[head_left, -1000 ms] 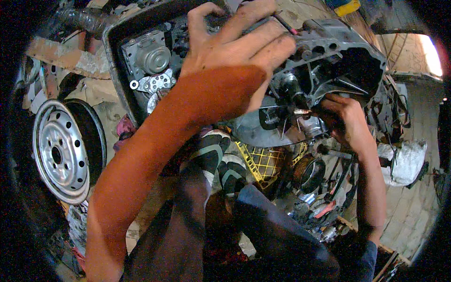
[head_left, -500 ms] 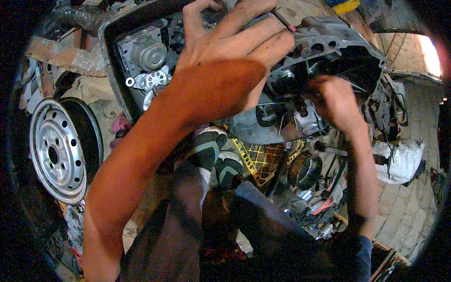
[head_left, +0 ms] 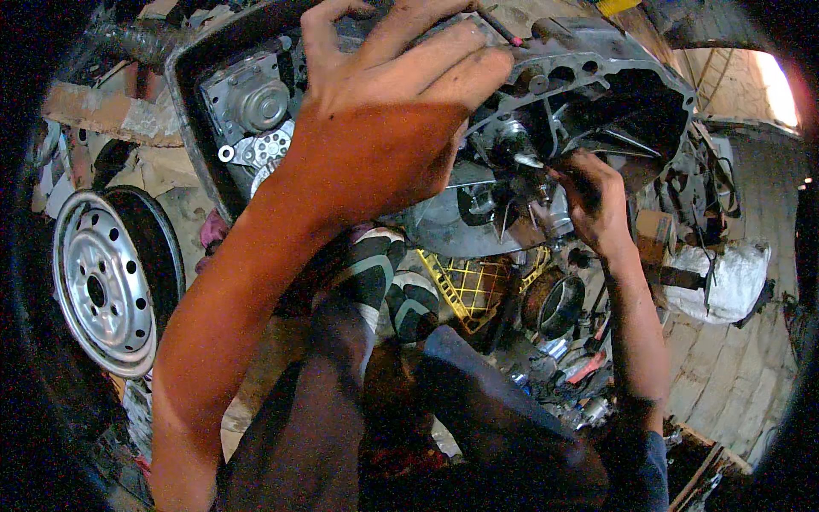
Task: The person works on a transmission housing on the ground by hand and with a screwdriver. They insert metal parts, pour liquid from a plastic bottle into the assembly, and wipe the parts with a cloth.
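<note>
My left hand [head_left: 401, 77] lies across the top of a large grey metal gearbox-like housing [head_left: 554, 72]. Its fingers are bent but spread apart; some fingertips run out at the top of the picture. Just beyond them a thin dark rod with a pink tip [head_left: 516, 40] shows; whether the hand touches it is hidden. My right hand [head_left: 593, 200] is at the open cavity of the housing, thumb and fingers pinched together. A shiny metal piece [head_left: 529, 160] shows at its fingertips, beside a round metal shaft end [head_left: 509, 135]. What the pinch holds is too small to tell.
The housing sits by a dark-rimmed tray [head_left: 183, 111] with metal parts. A silver wheel rim [head_left: 98, 290] leans at left. Below are a yellow crate [head_left: 469, 290], a dark ring [head_left: 554, 305] and scattered parts. A white sack [head_left: 725, 282] lies at right on brick paving.
My right hand, blurred before inside the cavity, has drawn slightly down and now shows a clear pinch. The left hand keeps its place on the housing. The whole view has shifted a little.
</note>
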Demonstrator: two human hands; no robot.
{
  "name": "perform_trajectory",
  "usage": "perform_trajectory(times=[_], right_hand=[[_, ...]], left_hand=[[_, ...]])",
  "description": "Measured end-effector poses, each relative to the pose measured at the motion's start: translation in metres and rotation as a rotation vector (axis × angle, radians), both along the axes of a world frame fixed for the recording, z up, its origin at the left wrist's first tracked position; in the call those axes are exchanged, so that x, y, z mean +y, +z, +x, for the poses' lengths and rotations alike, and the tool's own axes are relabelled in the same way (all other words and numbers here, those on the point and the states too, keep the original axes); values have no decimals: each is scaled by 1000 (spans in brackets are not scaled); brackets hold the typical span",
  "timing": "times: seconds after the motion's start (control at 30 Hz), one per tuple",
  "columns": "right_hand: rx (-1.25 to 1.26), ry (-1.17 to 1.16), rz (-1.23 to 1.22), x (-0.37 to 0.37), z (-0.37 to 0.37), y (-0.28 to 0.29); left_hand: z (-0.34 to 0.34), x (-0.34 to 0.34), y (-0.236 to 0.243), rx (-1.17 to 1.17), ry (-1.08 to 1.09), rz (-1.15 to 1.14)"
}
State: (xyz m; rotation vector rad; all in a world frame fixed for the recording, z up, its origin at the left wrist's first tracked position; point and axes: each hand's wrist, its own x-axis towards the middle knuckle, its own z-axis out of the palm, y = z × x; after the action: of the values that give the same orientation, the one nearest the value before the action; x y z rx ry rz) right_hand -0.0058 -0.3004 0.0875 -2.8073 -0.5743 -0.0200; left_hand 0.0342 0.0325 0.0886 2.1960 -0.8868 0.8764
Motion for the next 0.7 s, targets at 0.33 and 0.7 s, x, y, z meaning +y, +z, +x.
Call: perform_trajectory(times=[0.33,0.7], right_hand=[[-94,-249,122,10,-21,-24],[-82,36,-101,9,-8,8]], left_hand=[[-4,-7,7,35,82,41],[-2,-10,12,16,151,128]])
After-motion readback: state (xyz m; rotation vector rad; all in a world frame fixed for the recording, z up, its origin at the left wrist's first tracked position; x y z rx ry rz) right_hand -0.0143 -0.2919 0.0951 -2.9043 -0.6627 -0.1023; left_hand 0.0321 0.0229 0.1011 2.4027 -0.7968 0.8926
